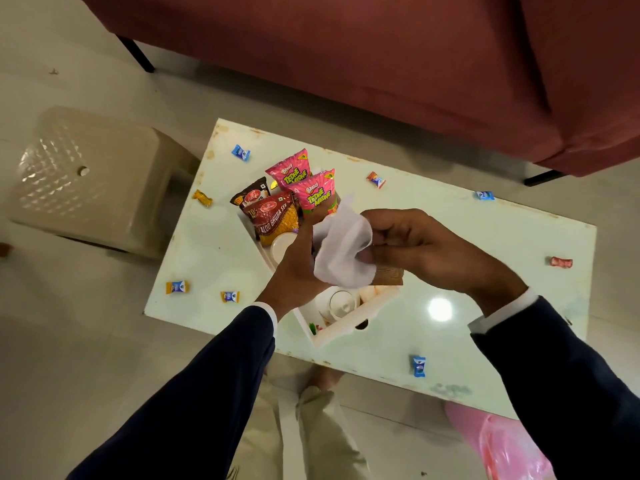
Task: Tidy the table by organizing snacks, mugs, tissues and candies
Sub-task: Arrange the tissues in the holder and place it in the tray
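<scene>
A: What is seen at the far left?

B: A beige plastic stool [93, 181] is placed on the floor beside the pale table [485, 237]. On the table's left part, wrapped candies are scattered: a yellow candy [203, 198], a blue candy [241, 152], and two yellow-and-blue ones [177, 287] [230, 296] near the front edge.

A: And at the middle?

B: A white tray [341, 329] is set on the table. Snack packets are stood in its far end: a brown packet [250, 195], a red bhujia packet [273, 220] and two pink packets [292, 169] [317, 194]. A white mug [341, 304] is lying in the near end. Above the tray a white tissue [343, 247] is held by both hands: the left hand [298, 268] is curled around its left side, and it is pinched by the right hand [412, 244] at its right side.

A: What is found to the right?

B: More candies are spread well apart: an orange one [375, 179], a light blue one [483, 195], a red one [561, 262] and a blue one [418, 366]. A pink plastic bag [502, 441] is seen on the floor.
</scene>
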The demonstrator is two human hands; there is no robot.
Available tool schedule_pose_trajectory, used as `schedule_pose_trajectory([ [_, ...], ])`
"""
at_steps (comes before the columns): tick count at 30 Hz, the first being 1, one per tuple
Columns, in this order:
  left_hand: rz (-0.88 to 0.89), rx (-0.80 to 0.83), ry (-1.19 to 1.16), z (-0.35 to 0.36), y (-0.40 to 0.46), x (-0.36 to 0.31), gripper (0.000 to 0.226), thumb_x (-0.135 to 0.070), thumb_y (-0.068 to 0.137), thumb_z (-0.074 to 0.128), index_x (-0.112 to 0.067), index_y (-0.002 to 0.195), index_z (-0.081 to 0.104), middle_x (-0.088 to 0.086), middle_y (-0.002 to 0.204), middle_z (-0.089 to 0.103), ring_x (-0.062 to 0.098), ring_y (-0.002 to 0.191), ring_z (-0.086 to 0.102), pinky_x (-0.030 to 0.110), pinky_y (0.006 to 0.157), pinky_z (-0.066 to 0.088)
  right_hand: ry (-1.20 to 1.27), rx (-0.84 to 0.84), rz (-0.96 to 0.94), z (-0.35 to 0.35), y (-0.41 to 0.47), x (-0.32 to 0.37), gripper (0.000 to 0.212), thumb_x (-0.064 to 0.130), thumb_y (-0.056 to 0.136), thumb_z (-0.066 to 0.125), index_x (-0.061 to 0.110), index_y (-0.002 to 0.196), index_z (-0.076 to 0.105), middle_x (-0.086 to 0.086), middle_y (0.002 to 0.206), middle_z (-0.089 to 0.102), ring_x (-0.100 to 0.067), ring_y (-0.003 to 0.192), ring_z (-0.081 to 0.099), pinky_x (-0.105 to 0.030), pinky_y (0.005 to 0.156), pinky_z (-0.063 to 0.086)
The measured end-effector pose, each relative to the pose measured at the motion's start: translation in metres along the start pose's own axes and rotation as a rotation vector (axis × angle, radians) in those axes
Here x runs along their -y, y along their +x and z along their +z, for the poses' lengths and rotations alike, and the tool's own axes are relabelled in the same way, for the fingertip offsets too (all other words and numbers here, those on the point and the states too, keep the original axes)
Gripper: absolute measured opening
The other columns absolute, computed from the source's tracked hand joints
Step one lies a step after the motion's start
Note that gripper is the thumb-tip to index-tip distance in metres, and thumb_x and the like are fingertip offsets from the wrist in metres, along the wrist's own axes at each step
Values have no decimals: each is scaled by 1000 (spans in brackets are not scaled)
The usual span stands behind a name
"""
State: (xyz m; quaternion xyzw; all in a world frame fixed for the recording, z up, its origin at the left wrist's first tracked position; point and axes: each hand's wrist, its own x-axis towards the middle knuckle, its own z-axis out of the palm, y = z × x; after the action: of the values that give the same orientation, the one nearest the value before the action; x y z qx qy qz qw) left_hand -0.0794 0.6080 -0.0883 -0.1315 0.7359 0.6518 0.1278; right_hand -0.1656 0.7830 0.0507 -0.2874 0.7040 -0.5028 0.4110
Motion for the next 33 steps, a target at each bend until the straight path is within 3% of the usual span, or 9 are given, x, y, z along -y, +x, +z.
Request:
schedule_pose_trajectory([
  [3, -37, -22, -4, 0, -4, 0, 87, -32, 61, 92, -21, 137, 51, -22, 115, 66, 1, 113, 65, 11, 85, 54, -557, -119, 50, -5, 4, -4, 31, 2, 96, 56, 31, 101, 67, 13, 86, 62, -13, 77, 56, -31, 69, 42],
  [5, -44, -13, 8, -1, -4, 1, 89, -24, 64, 96, -26, 138, 47, -24, 115, 65, 0, 111, 65, 8, 79, 53, -765, -218, 65, -5, 5, -6, 20, 9, 95, 59, 22, 104, 70, 13, 83, 56, -14, 76, 49, -26, 67, 35],
  [7, -35, -8, 16, -1, -4, 1, 99, -20, 67, 96, -35, 144, 35, -26, 126, 58, -4, 117, 61, 15, 88, 56, -889, -278, 28, -3, 3, -8, 18, 11, 93, 61, 18, 105, 72, 6, 88, 67, -21, 82, 56, -29, 70, 40],
  [10, -6, -8, 13, 0, -5, -1, 111, -23, 67, 95, -50, 146, 22, -19, 144, 48, 13, 137, 50, 32, 102, 56, -1052, -332, 5, -5, 0, -15, 16, 14, 92, 61, 21, 102, 72, 0, 93, 72, -25, 88, 59, -41, 76, 43],
  [16, 53, -1, -38, -2, -6, -4, 108, -16, 68, 93, -65, 142, 32, -27, 142, 49, 3, 132, 54, 33, 99, 58, -1116, -379, -59, -7, -5, -16, 22, 12, 83, 77, 19, 103, 73, -5, 100, 70, -30, 91, 58, -40, 76, 37],
  [20, 83, -32, -40, 3, -7, -8, 98, -40, 71, 89, -65, 144, 29, -12, 148, 49, 14, 134, 55, 40, 102, 56, -1047, -332, -20, 3, -2, -15, 35, 11, 82, 78, 19, 115, 68, -5, 101, 74, -29, 93, 62, -41, 83, 39],
  [24, 48, -8, -117, 6, -5, -7, 91, -32, 75, 87, -62, 144, 34, -20, 142, 51, 18, 131, 58, 55, 91, 61, -969, -375, 5, 7, -4, -18, 31, 13, 88, 71, 18, 118, 63, -7, 94, 73, -30, 84, 64, -41, 84, 42],
  [29, 31, -72, -73, 2, -4, -2, 101, -13, 73, 92, -65, 136, 33, -11, 139, 53, 12, 129, 56, 46, 100, 58, -976, -412, 63, 13, -2, -26, 29, 12, 93, 63, 18, 118, 50, -8, 87, 73, -29, 66, 57, -30, 75, 39],
  [33, 22, -52, -10, 1, -5, 4, 105, -18, 69, 95, -54, 146, 33, -27, 133, 53, -1, 123, 55, 28, 97, 57, -1002, -305, 124, 14, 5, -26, 26, 24, 97, 60, 22, 119, 46, -9, 89, 72, -29, 69, 60, -33, 66, 42],
])
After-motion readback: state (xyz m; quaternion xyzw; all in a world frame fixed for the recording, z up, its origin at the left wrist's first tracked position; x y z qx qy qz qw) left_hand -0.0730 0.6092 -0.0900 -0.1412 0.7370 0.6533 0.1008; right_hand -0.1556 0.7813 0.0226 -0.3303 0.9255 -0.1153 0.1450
